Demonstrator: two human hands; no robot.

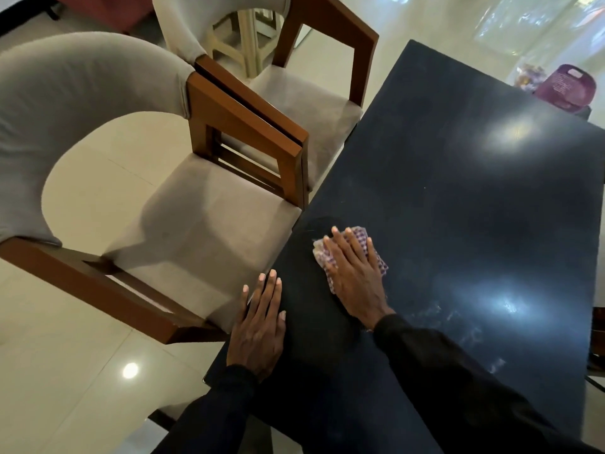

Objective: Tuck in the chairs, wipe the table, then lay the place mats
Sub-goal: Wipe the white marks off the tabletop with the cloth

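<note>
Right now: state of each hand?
Left hand: open, flat on the table, holding nothing.
Right hand: open, pressing the checked cloth flat on the table.

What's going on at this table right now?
A person is wiping the dark table with a checked cloth, pressed flat under the right hand. The left hand rests flat on the table near its edge. The near chair and the far chair stand along that side with their seats at the table's edge. No place mats show on the part of the table in view. A purple basket sits by the far end.
</note>
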